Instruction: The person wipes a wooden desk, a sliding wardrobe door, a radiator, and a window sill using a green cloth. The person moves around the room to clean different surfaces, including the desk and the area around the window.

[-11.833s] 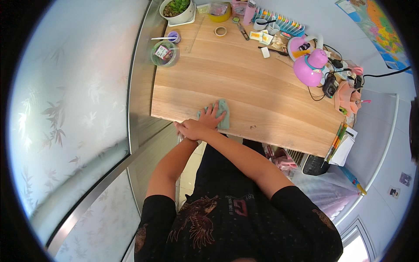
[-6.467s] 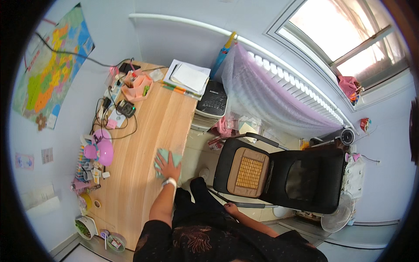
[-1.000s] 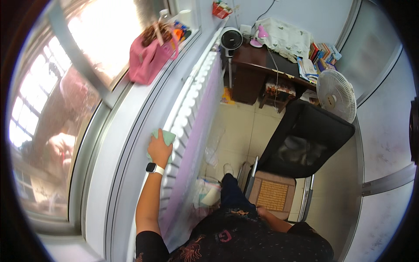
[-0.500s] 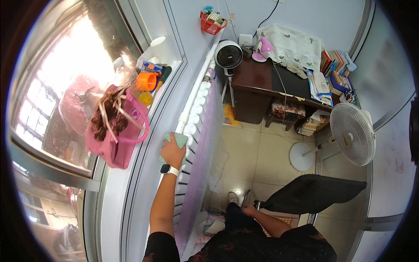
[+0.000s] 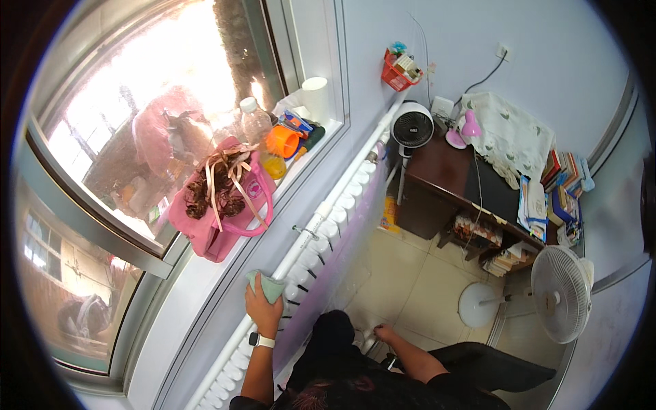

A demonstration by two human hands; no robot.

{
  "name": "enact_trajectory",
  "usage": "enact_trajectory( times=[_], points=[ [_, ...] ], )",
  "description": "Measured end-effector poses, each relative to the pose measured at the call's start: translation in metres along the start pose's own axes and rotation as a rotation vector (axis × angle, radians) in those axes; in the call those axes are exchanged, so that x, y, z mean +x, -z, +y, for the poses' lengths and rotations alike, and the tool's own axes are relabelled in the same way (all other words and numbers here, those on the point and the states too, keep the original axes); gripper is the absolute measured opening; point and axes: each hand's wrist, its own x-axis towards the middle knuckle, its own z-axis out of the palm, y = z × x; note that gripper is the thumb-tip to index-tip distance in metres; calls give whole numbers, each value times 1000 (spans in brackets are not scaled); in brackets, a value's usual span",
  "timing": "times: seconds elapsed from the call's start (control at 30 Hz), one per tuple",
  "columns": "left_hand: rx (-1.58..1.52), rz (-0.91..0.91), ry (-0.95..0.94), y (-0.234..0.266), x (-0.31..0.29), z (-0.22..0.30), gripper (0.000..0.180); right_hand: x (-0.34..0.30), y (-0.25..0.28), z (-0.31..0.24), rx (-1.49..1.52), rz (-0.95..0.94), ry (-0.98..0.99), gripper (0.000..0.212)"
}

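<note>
A pale green cloth (image 5: 271, 288) is bunched under my left hand (image 5: 264, 309), whose fingers curl over it. The hand presses it against the white pipe (image 5: 290, 258) along the top of the white radiator (image 5: 311, 261). A watch with a white band is on that wrist. Low in the middle of the view, my right hand (image 5: 385, 333) is closed beside a metal frame of the black chair (image 5: 492, 365). What it grips, if anything, I cannot make out.
On the windowsill at left sit a pink bag (image 5: 205, 236), an orange cup (image 5: 281, 141) and a plastic bottle (image 5: 254, 123). A red basket (image 5: 396, 74) hangs at the pipe's far end. Further right stand a brown desk (image 5: 437, 178) and a white floor fan (image 5: 562, 294).
The view has turned and shifted, so the room appears further right. My left hand with the cloth has moved nearer along the pipe. My right hand is no longer at the chair back's near corner.
</note>
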Motion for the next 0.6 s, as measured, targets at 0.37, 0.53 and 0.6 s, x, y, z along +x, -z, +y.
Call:
enact_trajectory(
  times=[0.37, 0.53, 0.6],
  points=[
    [12, -82, -248, -112, 109, 96, 76, 18, -14, 2, -147, -109, -159, 39],
    [234, -163, -238, -182, 148, 141, 64, 42, 62, -38, -185, -179, -7, 43],
    [75, -227, -212, -191, 168, 166, 65, 60, 117, -52, -256, -81, -147, 40]
  ],
)
